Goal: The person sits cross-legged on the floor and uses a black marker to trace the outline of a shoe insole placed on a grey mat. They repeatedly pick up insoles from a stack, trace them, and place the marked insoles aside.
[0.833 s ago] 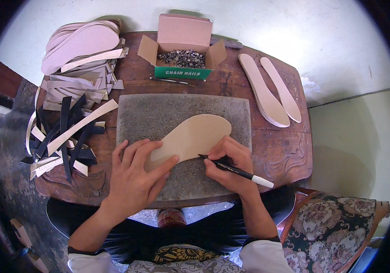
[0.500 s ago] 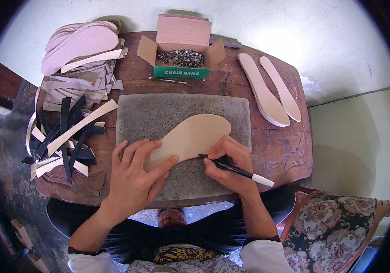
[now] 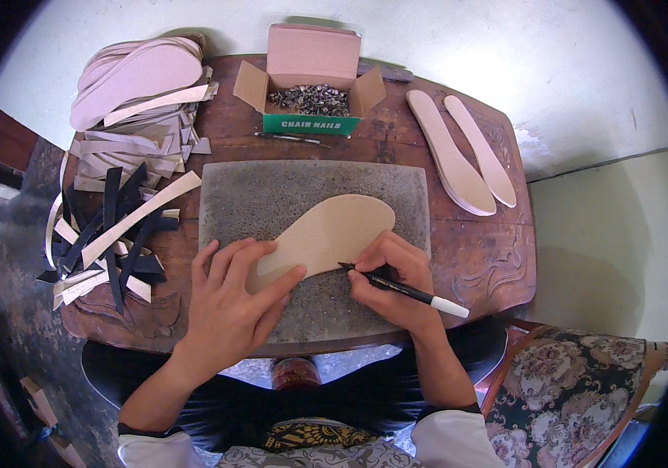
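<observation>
A beige shoe insole [image 3: 335, 232] lies flat on a dark grey stone slab [image 3: 233, 191], its wide end pointing to the far right. Spread fingers of my left hand [image 3: 231, 304] rest on its narrow end, which they partly cover; this hand is open and presses down. Closed around a black marker pen [image 3: 396, 288] with a white end is my right hand [image 3: 396, 277]. The pen's dark tip meets the insole's near edge, close to its middle. Whether it leaves a line there is too fine to tell.
The carved wooden table [image 3: 490, 257] holds an open box of nails [image 3: 311, 123], a thin pen-like tool [image 3: 293, 140] before it, stacked insoles [image 3: 143, 70] at far left, black and pale strips [image 3: 116, 234] nearer, and more insoles [image 3: 451, 156] at right. A floral-covered chair [image 3: 560, 390] stands front right.
</observation>
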A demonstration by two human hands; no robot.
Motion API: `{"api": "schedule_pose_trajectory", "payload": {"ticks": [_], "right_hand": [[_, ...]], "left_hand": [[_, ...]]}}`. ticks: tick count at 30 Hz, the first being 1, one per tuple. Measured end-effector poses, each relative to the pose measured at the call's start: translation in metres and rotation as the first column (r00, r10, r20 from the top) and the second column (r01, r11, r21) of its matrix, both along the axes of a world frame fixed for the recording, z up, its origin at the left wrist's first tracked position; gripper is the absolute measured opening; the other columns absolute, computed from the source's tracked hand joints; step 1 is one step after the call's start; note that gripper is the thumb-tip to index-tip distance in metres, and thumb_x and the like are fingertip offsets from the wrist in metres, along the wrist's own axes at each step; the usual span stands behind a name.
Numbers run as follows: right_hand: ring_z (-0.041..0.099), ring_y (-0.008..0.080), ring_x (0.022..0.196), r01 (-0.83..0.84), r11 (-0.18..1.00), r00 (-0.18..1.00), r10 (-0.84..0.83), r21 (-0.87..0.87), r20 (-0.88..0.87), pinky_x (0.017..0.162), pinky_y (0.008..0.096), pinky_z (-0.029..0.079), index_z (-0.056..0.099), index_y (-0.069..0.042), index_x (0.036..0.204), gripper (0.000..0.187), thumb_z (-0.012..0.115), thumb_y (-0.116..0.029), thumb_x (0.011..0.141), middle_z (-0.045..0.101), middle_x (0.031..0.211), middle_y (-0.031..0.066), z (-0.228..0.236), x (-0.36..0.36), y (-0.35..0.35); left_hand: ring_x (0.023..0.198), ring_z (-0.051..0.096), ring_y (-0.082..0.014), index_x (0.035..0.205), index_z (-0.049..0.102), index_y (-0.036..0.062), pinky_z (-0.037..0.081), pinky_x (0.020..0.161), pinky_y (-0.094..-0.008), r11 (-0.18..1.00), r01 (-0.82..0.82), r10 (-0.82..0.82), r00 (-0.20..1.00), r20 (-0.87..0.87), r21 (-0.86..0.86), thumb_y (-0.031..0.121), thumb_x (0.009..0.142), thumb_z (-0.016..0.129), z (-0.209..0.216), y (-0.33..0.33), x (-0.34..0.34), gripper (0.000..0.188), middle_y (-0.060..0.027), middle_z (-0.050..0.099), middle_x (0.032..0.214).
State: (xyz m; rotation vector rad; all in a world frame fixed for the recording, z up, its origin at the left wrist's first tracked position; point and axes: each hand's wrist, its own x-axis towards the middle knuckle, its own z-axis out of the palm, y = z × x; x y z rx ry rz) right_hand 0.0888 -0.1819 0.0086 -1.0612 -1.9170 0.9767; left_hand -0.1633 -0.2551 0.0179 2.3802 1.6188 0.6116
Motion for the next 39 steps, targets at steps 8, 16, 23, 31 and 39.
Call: {"api": "schedule_pose_trajectory", "payload": {"ticks": [8, 16, 23, 31, 39], "right_hand": [[0.066, 0.0176, 0.074, -0.006, 1.0, 1.0, 0.006, 0.004, 0.001, 0.066, 0.0289, 0.05, 0.062, -0.003, 0.08, 0.02, 0.079, 0.004, 0.071, 0.066, 0.081, 0.0082, 0.001, 0.001, 0.001], [0.064, 0.0153, 0.072, 0.072, 0.997, 0.992, -0.073, -0.013, -0.106, 0.065, 0.0277, 0.05, 0.062, -0.003, 0.082, 0.019, 0.078, 0.0, 0.074, 0.064, 0.08, 0.0062, -0.001, 0.004, 0.008], [0.064, 0.0153, 0.071, 0.014, 0.999, 0.997, -0.016, -0.03, -0.08, 0.064, 0.0281, 0.05, 0.061, -0.002, 0.081, 0.019, 0.078, 0.0, 0.073, 0.064, 0.078, 0.0063, -0.007, 0.009, 0.011], [0.063, 0.0164, 0.069, -0.013, 1.0, 0.999, 0.013, -0.012, -0.053, 0.063, 0.0289, 0.049, 0.058, -0.002, 0.078, 0.019, 0.077, 0.0, 0.072, 0.062, 0.077, 0.0069, -0.001, 0.009, 0.011], [0.063, 0.0168, 0.069, -0.013, 1.0, 0.999, 0.013, -0.014, -0.032, 0.063, 0.0288, 0.049, 0.058, -0.002, 0.078, 0.02, 0.076, 0.0, 0.072, 0.062, 0.078, 0.0072, 0.0, 0.007, 0.01]], "left_hand": [[0.129, 0.05, -0.0341, 0.128, 0.074, 0.0269, 0.031, 0.113, -0.058, 1.0, 0.006, -0.006, 1.0, -0.002, 0.007, 0.02, 0.084, 0.075, 0.001, 0.001, 0.0, 0.045, -0.0109, 0.055, 0.136], [0.129, 0.051, -0.0344, 0.128, 0.074, 0.0268, 0.031, 0.112, -0.0587, 1.0, 0.005, -0.005, 1.0, 0.0, 0.006, 0.02, 0.083, 0.075, 0.001, 0.001, -0.001, 0.045, -0.0114, 0.056, 0.136], [0.128, 0.052, -0.0336, 0.127, 0.074, 0.0265, 0.032, 0.113, -0.0579, 1.0, -0.001, 0.001, 1.0, 0.011, 0.002, 0.019, 0.083, 0.075, 0.002, 0.001, 0.0, 0.044, -0.0114, 0.056, 0.135], [0.129, 0.052, -0.0331, 0.127, 0.074, 0.0268, 0.031, 0.113, -0.0576, 1.0, -0.003, 0.003, 1.0, 0.011, -0.002, 0.019, 0.083, 0.076, 0.003, 0.001, 0.0, 0.045, -0.0111, 0.056, 0.136], [0.129, 0.051, -0.0332, 0.128, 0.074, 0.0275, 0.031, 0.113, -0.0578, 1.0, -0.001, 0.001, 1.0, 0.012, -0.01, 0.019, 0.082, 0.077, 0.001, 0.0, -0.001, 0.047, -0.0112, 0.056, 0.137]]}}
